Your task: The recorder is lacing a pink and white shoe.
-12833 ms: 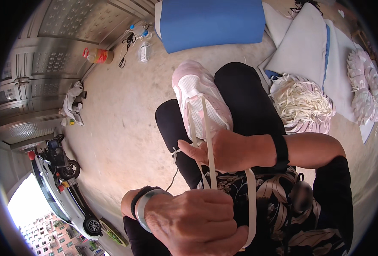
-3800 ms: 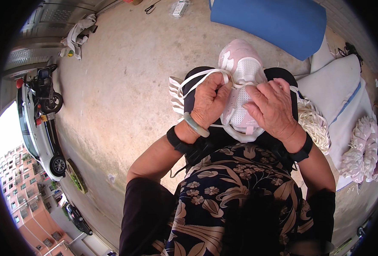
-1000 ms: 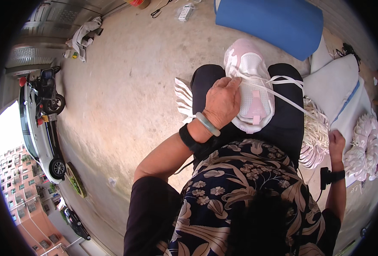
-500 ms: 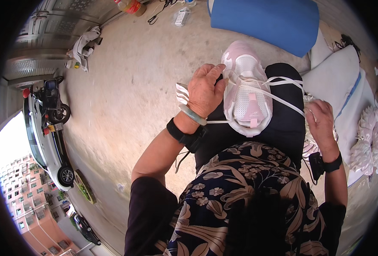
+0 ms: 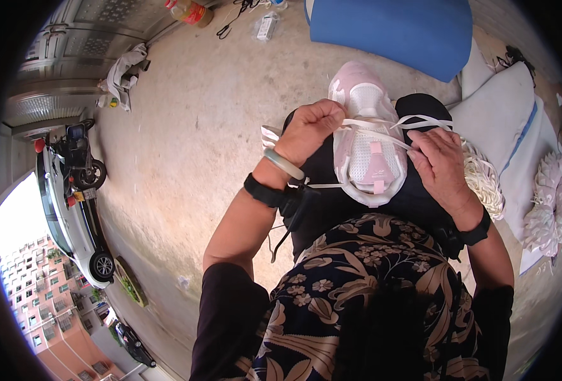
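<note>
the left hand point(image 5: 313, 130) pinches a white lace point(image 5: 389, 138) beside the pink-and-white shoe point(image 5: 357, 159) resting on the lap; the right hand point(image 5: 443, 166) meets it too, but whether it grips i cannot tell. the upper edge crops the blue roll point(image 5: 389, 38).

A stained pale floor point(image 5: 186, 159) runs from patterned metal panels point(image 5: 103, 43) toward bright sky point(image 5: 17, 213) and a reddish apartment building point(image 5: 65, 346).

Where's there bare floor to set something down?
Free: the floor left of the lap, between motorbike and left hand, running up to the bottle, white box and blue roll. Crowded: the right, with lace pile, white cloth and pale bundle; the lap, with shoe and right hand.
</note>
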Available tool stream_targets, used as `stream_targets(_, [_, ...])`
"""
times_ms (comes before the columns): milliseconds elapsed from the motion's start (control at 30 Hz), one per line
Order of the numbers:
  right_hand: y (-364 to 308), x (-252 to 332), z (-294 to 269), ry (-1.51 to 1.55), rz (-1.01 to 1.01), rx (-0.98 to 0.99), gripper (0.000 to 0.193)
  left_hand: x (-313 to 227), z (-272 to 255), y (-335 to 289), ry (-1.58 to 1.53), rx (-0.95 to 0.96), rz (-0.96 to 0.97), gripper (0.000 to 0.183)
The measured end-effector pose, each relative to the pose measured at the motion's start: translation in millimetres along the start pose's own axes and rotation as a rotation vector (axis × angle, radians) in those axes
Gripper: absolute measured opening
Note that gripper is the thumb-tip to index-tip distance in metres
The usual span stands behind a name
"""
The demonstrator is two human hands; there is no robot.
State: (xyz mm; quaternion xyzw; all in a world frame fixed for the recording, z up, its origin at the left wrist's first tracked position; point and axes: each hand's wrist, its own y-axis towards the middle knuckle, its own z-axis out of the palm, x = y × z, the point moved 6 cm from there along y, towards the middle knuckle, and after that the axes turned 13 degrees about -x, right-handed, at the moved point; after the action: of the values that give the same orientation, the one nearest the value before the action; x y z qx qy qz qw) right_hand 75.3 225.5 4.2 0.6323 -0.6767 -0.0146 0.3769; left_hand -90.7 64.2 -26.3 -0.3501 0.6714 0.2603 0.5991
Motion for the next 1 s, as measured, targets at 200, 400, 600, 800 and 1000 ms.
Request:
stream_targets(200, [-0.2, 3.5, 2.7, 0.047, -0.009, 0.016, 0.015, -0.5, 3.7, -12.8, -0.194, 0.157, -0.248, 0.020])
stream_targets(400, [-2.0, 12.4, -24.9, 0.028, -0.071, -0.007, 0.008, 12.3, 10.2, -12.7, -0.206, 0.140, -0.130, 0.015])
stream_targets(600, [-49.9, -25.2, -82.7, -0.220, -0.065, -0.111, 0.008, 6.3, 15.4, -16.2, 0.004, 0.008, -0.032, 0.024])
stream_targets(800, [-64.9, -31.1, -65.3, -0.112, 0.058, 0.002, 0.012, -0.3, 17.1, -18.4, 0.162, -0.107, 0.077, 0.022])
stream_targets(1000, [-6.6, -0.6, -32.3, 0.212, 0.071, -0.082, 0.032, -36.0, 38.6, -27.1, 0.443, -0.195, 0.544, 0.018])
